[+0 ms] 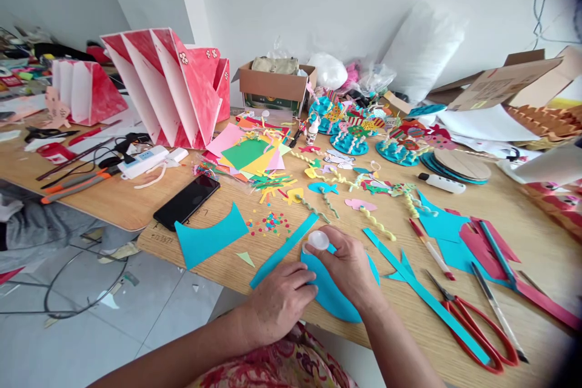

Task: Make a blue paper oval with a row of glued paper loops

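A round blue paper disc lies at the table's near edge. My left hand rests on its left edge, fingers curled and pressing the paper down. My right hand sits over the disc's top, fingers closed around a small white round cap or glue stick held against the paper. A long blue paper strip lies just left of the disc, touching my left hand's fingers.
Red-handled scissors and blue strips lie to the right. A black phone and a blue paper cutout sit to the left. Coloured paper sheets, red folded card, a cardboard box and finished blue decorations fill the back.
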`<state>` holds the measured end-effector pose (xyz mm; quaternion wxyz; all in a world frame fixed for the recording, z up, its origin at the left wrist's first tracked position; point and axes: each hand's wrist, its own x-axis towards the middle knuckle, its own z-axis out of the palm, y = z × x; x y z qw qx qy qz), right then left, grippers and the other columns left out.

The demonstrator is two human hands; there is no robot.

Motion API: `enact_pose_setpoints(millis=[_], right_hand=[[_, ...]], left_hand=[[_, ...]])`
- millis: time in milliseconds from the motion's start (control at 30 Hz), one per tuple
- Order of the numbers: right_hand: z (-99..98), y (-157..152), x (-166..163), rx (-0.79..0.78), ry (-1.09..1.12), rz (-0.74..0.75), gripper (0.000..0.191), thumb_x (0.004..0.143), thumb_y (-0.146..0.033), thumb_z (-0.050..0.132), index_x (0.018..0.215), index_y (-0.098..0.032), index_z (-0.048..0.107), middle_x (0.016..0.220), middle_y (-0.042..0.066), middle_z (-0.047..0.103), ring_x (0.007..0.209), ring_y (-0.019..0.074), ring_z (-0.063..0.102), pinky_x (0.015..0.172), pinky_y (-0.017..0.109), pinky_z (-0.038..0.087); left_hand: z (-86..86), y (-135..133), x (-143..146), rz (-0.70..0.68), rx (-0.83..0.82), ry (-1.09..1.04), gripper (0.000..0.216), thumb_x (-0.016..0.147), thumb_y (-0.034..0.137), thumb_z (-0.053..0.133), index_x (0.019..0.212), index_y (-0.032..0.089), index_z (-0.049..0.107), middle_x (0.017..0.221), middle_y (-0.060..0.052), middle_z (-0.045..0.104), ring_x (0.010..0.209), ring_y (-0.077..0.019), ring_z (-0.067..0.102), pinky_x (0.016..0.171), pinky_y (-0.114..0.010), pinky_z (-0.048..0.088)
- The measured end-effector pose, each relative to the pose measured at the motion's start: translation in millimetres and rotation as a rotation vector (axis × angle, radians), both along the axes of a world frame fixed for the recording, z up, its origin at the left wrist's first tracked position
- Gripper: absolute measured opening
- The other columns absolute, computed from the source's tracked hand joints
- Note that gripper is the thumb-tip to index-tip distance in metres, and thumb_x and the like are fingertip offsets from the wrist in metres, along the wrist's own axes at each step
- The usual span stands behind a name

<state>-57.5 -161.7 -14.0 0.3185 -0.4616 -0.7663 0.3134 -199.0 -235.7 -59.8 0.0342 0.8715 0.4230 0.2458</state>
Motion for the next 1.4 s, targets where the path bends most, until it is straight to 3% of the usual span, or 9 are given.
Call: enact_pose_setpoints(millis=[167,467,800,1067,1400], right_hand=[[-7.7,1,13,-0.040,0.055,-0.094,0.017,0.080,-0.037,0.056,0.073,-0.021,0.057,0.067,-0.001,0.062,0.065,0.0168,0.057,0.059,0.025,0.042],[2.0,-3,5,-0.022,-0.048,-0.077,0.016,0.078,-0.036,0.058,0.073,-0.022,0.058,0.066,-0.002,0.062,0.064,0.0158,0.056,0.059,0.024,0.040],[-7.5,3,8,-0.049,0.011,-0.054,0.012,0.076,-0.032,0.060,0.084,-0.022,0.060,0.077,-0.001,0.065,0.070,0.0166,0.058,0.066,0.026,0.043],[2.2,1,5,-0.056,0.056,-0.015,0.015,0.077,-0.035,0.059,0.070,-0.022,0.058,0.067,-0.002,0.060,0.065,0.0156,0.055,0.062,0.024,0.041],[-3.1,3,4,-0.041,0.135,-0.022,0.015,0.077,-0.030,0.060,0.066,-0.020,0.057,0.065,-0.002,0.057,0.063,0.0142,0.053,0.060,0.023,0.040]], left_hand=[[-0.2,0,0,-0.002,-0.023,0.000,0.013,0.087,0.017,0.048,0.087,0.015,0.061,0.102,-0.002,0.061,0.103,-0.0162,0.049,0.093,-0.028,0.043],[4.1,0,0,-0.009,-0.028,0.003,0.012,0.087,0.017,0.048,0.086,0.014,0.060,0.100,-0.002,0.060,0.101,-0.0151,0.049,0.093,-0.026,0.042],[2.0,0,0,0.003,0.008,0.001,0.011,0.086,0.017,0.050,0.086,0.015,0.061,0.099,-0.001,0.061,0.103,-0.0154,0.048,0.094,-0.026,0.042],[2.5,0,0,-0.006,-0.009,0.007,0.011,0.086,0.016,0.050,0.087,0.015,0.061,0.100,-0.002,0.061,0.104,-0.0151,0.048,0.094,-0.026,0.042],[4.4,1,0,0.000,0.004,-0.001,0.010,0.085,0.016,0.052,0.086,0.015,0.061,0.098,-0.001,0.061,0.102,-0.0144,0.049,0.093,-0.024,0.042]])
